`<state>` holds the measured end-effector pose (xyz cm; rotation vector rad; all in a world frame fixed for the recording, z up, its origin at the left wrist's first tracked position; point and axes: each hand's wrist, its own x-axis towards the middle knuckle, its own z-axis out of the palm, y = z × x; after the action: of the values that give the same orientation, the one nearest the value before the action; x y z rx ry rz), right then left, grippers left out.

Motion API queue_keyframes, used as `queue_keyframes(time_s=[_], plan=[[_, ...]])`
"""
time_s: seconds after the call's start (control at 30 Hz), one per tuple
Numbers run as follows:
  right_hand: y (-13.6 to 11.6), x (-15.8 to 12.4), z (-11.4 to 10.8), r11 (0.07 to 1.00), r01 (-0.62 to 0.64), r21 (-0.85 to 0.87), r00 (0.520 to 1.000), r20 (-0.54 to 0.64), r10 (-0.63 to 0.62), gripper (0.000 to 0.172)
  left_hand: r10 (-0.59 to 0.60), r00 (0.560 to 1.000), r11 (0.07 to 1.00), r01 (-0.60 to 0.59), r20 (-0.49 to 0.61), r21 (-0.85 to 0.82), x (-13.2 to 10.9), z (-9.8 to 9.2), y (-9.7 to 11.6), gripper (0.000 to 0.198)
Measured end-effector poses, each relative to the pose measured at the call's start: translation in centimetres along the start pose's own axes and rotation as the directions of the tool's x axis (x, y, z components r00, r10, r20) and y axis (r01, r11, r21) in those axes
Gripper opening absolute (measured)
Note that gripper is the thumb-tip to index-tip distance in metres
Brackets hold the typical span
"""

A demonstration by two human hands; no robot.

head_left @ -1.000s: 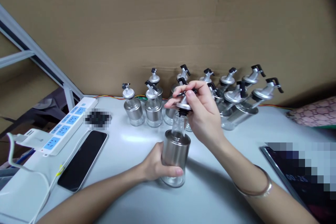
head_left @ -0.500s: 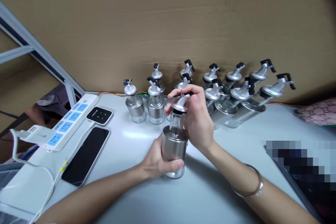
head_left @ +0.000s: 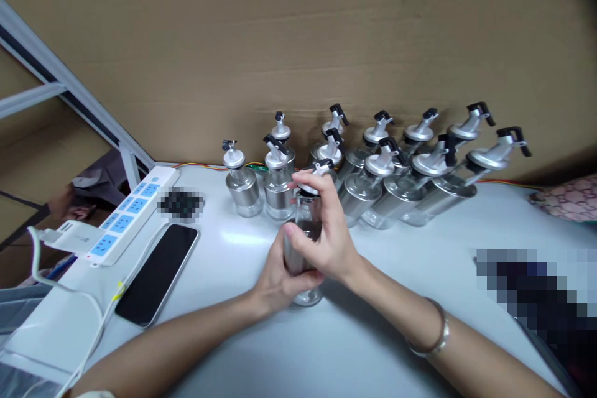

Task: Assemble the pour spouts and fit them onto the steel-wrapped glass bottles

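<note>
An oil dispenser bottle [head_left: 308,230] of clear glass with a metal sleeve stands upright on the table in front of me. My left hand [head_left: 275,283] is wrapped round its lower body, thumb across the front. Over the upper part lies my right hand [head_left: 331,242], its fingers curled at the pourer and its thumb against the sleeve. The bottle's silver pourer with a black lever [head_left: 323,166] shows partly above my fingers. Just behind stand several similar oil bottles [head_left: 278,189], each topped by a pourer.
On the left lie a power strip [head_left: 124,217] with a plugged-in charger [head_left: 72,239], a black-screened phone [head_left: 157,277] and a white cable [head_left: 96,336]. A cardboard wall [head_left: 233,43] closes off the back. A patterned cloth item [head_left: 566,196] sits at the right, near a blurred dark object [head_left: 536,298].
My right hand has come down from around the pourer onto the bottle's neck and sleeve, its thumb now pressing the front. My left hand keeps its hold; the view has shifted slightly.
</note>
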<state>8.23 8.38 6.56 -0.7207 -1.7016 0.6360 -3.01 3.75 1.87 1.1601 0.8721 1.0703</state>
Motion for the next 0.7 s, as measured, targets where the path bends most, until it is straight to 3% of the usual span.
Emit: queue_keyframes(time_s=[0.13,0.27,0.4,0.7], plan=[[0.1,-0.8,0.8,0.999,-0.011,-0.044,0.999,-0.046,0.009,0.059,0.061,0.998,0.997,-0.061,0.004,-0.044,0.0,0.2,0.1,0.054],[-0.1,-1.1,1.3,0.994,-0.108,-0.013,0.990,-0.096,0.106,0.061,0.066,0.998,0.997,-0.067,-0.018,-0.040,0.2,0.2,0.0,0.057],[-0.7,-0.8,1.3,0.981,-0.177,-0.076,0.978,-0.128,0.166,0.047,0.079,0.996,0.995,-0.081,-0.028,-0.060,0.2,0.2,-0.1,0.070],[-0.8,-1.2,1.1,0.984,-0.175,0.020,0.971,-0.161,0.176,0.017,0.105,0.994,0.993,-0.104,0.020,-0.061,-0.1,0.3,0.1,0.066]])
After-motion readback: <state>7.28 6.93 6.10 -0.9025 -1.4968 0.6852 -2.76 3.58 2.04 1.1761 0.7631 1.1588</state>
